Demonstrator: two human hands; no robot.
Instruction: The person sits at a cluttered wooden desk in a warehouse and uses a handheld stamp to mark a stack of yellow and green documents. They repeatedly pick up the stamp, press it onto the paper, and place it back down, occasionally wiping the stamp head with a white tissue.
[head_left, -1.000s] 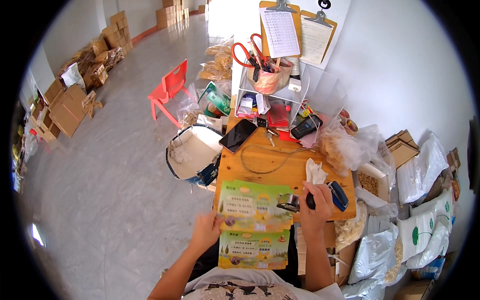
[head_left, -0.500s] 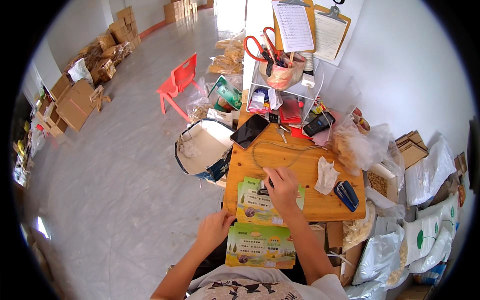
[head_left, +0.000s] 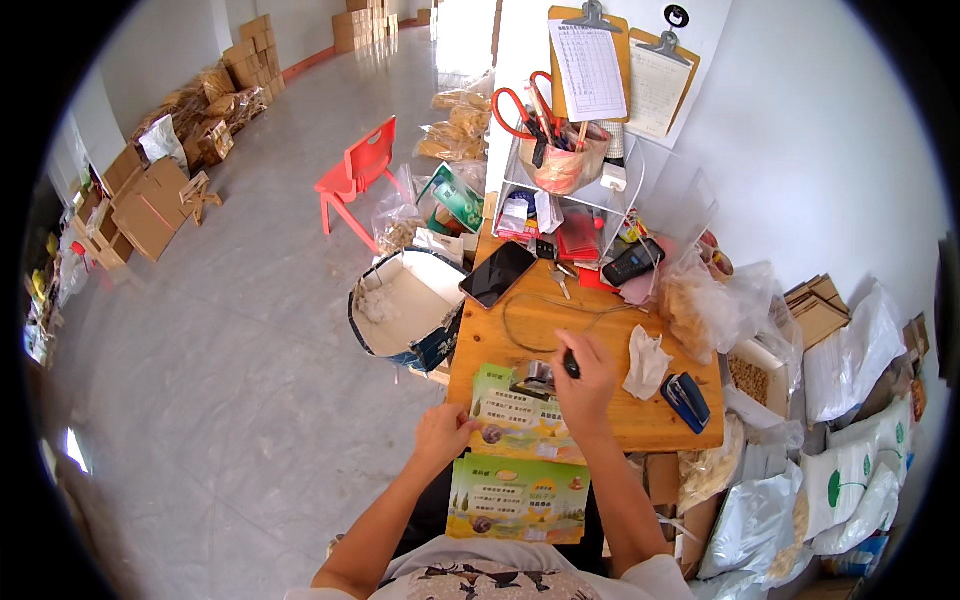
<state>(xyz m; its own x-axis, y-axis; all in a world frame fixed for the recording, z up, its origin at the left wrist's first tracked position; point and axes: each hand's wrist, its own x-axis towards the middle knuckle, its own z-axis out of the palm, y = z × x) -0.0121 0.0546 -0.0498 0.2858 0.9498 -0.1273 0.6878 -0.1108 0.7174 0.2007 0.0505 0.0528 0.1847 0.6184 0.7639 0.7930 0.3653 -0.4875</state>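
A stack of green and yellow printed cards [head_left: 510, 412] lies at the table's near left edge. My right hand [head_left: 588, 385] is closed around the black handle of a small silver-bodied hand stamp [head_left: 537, 376], held tilted over the upper part of that stack. At the stack's left edge, the fingers of my left hand [head_left: 445, 435] are bent together with the thumb on the cards' edge; the fingertips are partly hidden. Closer to my body rests a second stack of the same cards [head_left: 515, 500], overlapping the table edge and my lap.
On the wooden table [head_left: 640, 425] lie a blue stapler [head_left: 686, 403], crumpled tissue [head_left: 647, 362], a phone [head_left: 498, 274], keys [head_left: 561, 283] and a cord. A shelf with a scissors holder [head_left: 563, 165] stands behind. An open box [head_left: 408, 310] sits left; bags [head_left: 755, 510] crowd the right.
My right hand has moved slightly right and tilted the hand stamp, so its silver body shows. My left hand has shifted right, from the table edge onto the cards' edge.
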